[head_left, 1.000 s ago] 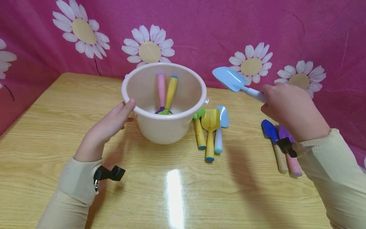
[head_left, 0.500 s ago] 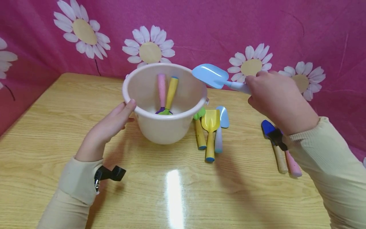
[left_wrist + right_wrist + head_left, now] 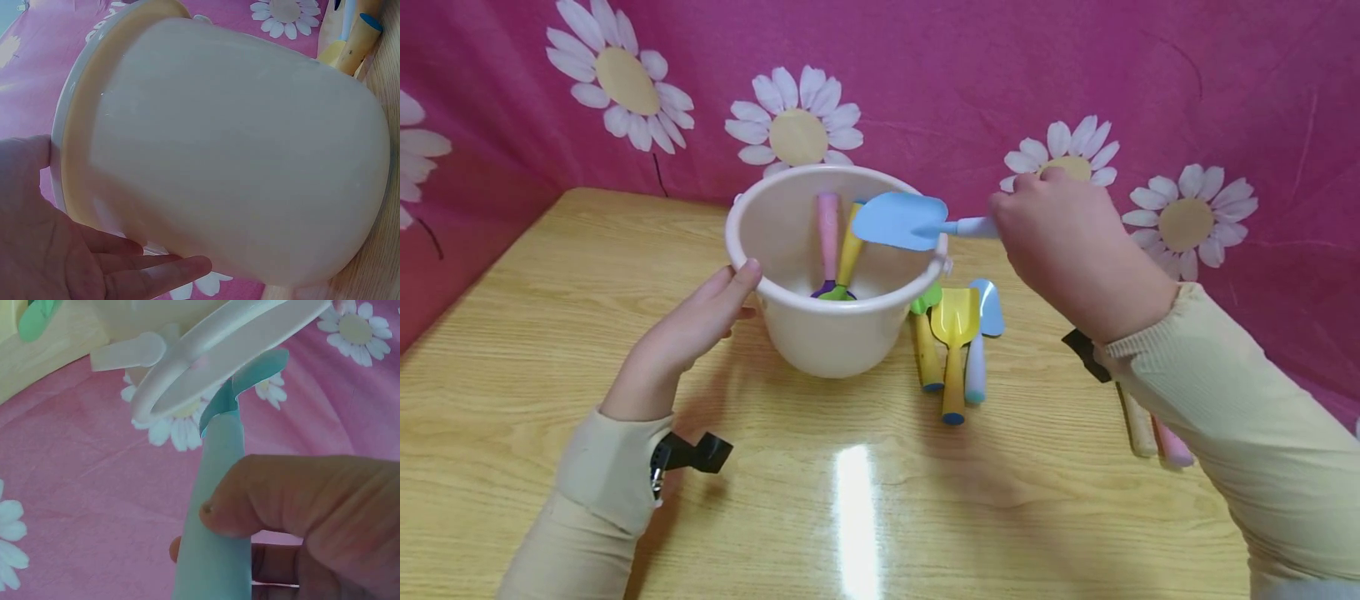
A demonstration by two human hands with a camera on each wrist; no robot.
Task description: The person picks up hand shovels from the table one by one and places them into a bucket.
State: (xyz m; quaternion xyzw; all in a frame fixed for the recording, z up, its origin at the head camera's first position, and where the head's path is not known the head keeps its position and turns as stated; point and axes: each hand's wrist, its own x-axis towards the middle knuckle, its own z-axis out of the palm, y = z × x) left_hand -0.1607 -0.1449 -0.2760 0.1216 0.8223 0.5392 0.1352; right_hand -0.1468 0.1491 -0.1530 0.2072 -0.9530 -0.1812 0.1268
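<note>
A pale cream bucket [image 3: 827, 346] stands upright at the middle of the table. My left hand [image 3: 688, 329] rests against its left side, thumb at the rim and fingers straight along the outer wall in the left wrist view. Up at the bucket's right rim, my right hand [image 3: 1075, 250] grips the whitish handle of a light blue hand trowel [image 3: 901, 221]. The trowel's blade reaches over the bucket's mouth, pointing left and overlapping the yellow handle [image 3: 850, 258] of a green-headed tool inside. Beside that leans a pink-handled tool [image 3: 827, 233] with a purple head.
Just right of the bucket lie a yellow shovel [image 3: 955, 321], a green-headed tool with a yellow handle [image 3: 928, 358] and another light blue trowel [image 3: 991, 308]. Farther right, a wooden handle [image 3: 1141, 425] and a pink handle [image 3: 1172, 442] show beneath my right sleeve. A pink flowered cloth [image 3: 925, 100] hangs behind.
My right hand has carried the light blue trowel leftward, from right of the bucket to over its mouth. The left hand stays at the bucket's rim.
</note>
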